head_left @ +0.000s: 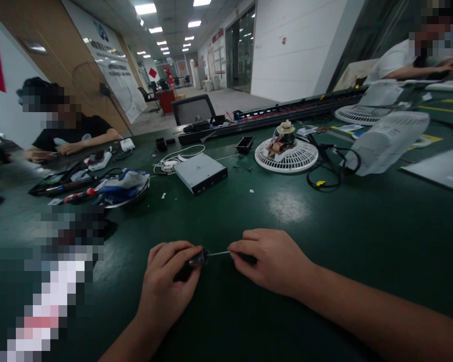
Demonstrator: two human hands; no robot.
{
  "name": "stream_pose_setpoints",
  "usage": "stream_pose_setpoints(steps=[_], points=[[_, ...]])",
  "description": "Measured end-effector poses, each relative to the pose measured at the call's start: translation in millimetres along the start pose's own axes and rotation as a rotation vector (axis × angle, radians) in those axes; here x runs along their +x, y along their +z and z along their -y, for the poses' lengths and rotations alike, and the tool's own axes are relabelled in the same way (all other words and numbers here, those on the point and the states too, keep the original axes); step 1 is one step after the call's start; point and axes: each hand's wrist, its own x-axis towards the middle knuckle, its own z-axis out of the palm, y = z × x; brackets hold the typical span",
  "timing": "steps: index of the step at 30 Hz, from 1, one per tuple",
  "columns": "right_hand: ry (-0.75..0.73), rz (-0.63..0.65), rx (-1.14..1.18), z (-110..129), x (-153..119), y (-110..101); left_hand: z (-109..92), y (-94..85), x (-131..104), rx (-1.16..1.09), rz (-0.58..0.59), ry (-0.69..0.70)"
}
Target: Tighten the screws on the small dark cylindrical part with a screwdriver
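Between thumb and fingers, my left hand [169,276] pinches a small dark rounded part [201,257] low over the green table. A thin light-coloured rod [219,253] sticks out of it to the right. The rod's far end is in the fingertips of my right hand [270,256], closed in a pinch. Whether rod and dark part are one piece I cannot tell. Beyond my hands lies a silver and black disc drive [200,172].
Behind are a white fan grille with a motor [287,151], a small black box [245,145], a coiled white cable [169,163] and a white fan housing [390,143]. Tools and cloth fill a bowl [130,198] at left. People sit at far left and far right.
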Motion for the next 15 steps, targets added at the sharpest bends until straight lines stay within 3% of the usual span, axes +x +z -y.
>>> stream_pose_setpoints(steps=[15], points=[[0.153,0.101,-0.044,-3.1,2.5,0.0,1.5,0.0,-0.9,0.006,-0.011,0.002]])
